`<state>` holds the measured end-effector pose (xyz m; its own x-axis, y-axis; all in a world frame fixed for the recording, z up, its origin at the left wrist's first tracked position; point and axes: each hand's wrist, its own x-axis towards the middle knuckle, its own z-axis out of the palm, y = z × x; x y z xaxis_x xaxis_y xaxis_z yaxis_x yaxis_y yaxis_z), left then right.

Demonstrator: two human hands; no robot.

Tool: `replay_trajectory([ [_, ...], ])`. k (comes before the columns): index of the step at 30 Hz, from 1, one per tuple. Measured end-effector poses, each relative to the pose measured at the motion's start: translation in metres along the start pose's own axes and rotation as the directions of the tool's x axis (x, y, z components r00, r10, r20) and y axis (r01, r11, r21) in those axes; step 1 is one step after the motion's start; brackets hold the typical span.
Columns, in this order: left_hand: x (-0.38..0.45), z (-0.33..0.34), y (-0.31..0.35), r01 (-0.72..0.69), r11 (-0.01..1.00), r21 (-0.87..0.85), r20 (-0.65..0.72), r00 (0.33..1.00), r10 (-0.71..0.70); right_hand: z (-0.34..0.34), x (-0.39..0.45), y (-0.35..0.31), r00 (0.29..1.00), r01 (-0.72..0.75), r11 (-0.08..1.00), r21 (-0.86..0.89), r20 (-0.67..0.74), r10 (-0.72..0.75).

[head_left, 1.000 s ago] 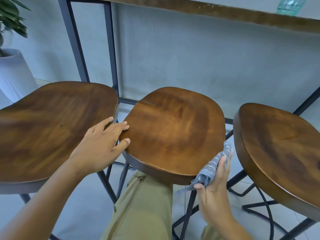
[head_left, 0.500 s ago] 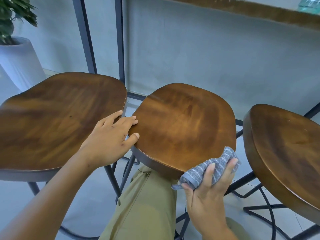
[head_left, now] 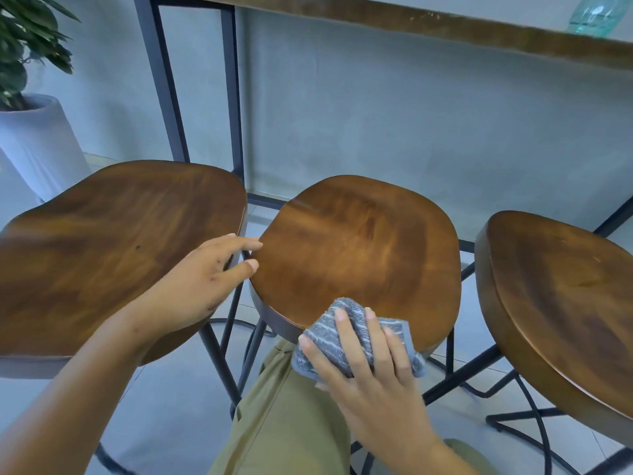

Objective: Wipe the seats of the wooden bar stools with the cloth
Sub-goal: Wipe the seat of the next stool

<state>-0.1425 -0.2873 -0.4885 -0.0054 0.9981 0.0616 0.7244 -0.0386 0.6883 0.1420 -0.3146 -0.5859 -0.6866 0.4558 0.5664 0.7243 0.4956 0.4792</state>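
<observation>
**Here, cloth at the near rim, bare seat lying ahead**

Head view: I look down on three wooden bar stools in a row, seen from over my own hands. The middle seat (head_left: 356, 258) is a rounded, dished slab of dark brown wood, wider side to side than front to back. My right hand (head_left: 370, 368) lies on top of a grey striped cloth (head_left: 329, 337), fingers spread and nearly straight, pressing the bunched cloth onto the near edge of that seat, a little right of centre. So this grip is flat and open over the cloth, not clenched round it; part of the cloth hangs off the rim toward my knee.

From the cloth, almost all of the unwiped-looking wood lies forward and to the left, away from me. I judge the coming stroke has to push up across the seat, then sweep along its long side-to-side axis.

My left hand (head_left: 205, 282) holds nothing; its fingers reach loosely to the left rim of the middle seat, where thumb and fingertips appear to touch the edge, probably to steady the stool.

The left seat (head_left: 109, 248) and the right seat (head_left: 561, 303) stand just beside the middle one, apart from the cloth. The right hand is nearer the right seat.
</observation>
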Motion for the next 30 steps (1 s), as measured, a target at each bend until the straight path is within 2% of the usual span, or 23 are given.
replay_trajectory([
  [3,-0.007,-0.007,0.004,-0.007,1.0,0.026,-0.025,1.0,0.007,0.0,-0.011,0.035,0.977,0.215,0.974,-0.078,0.02,-0.214],
  [7,-0.021,-0.012,0.001,0.018,0.988,0.154,-0.053,0.999,-0.01,0.001,-0.021,0.076,0.921,0.391,0.915,-0.1,0.04,-0.389],
  [11,-0.035,-0.022,-0.007,0.101,0.972,0.214,-0.052,0.994,-0.092,-0.006,-0.018,0.093,0.888,0.459,0.887,-0.05,0.041,-0.457],
  [14,-0.042,-0.028,-0.014,0.158,0.962,0.22,-0.044,0.987,-0.152,-0.015,-0.006,0.081,0.878,0.476,0.879,0.013,0.044,-0.477],
  [17,-0.045,-0.028,-0.018,0.189,0.955,0.23,-0.035,0.982,-0.186,-0.024,0.015,0.055,0.895,0.431,0.897,0.096,0.081,-0.438],
  [20,-0.044,-0.025,-0.02,0.192,0.949,0.251,-0.044,0.981,-0.187,-0.028,0.043,0.028,0.903,0.356,0.916,0.182,0.183,-0.388],
  [26,-0.047,-0.026,-0.02,0.189,0.949,0.253,-0.058,0.982,-0.18,-0.033,0.114,-0.013,0.884,0.153,0.921,0.359,0.366,-0.29],
  [30,-0.047,-0.025,-0.023,0.185,0.944,0.273,-0.065,0.983,-0.174,-0.029,0.166,-0.023,0.829,-0.046,0.855,0.516,0.497,-0.256],
])
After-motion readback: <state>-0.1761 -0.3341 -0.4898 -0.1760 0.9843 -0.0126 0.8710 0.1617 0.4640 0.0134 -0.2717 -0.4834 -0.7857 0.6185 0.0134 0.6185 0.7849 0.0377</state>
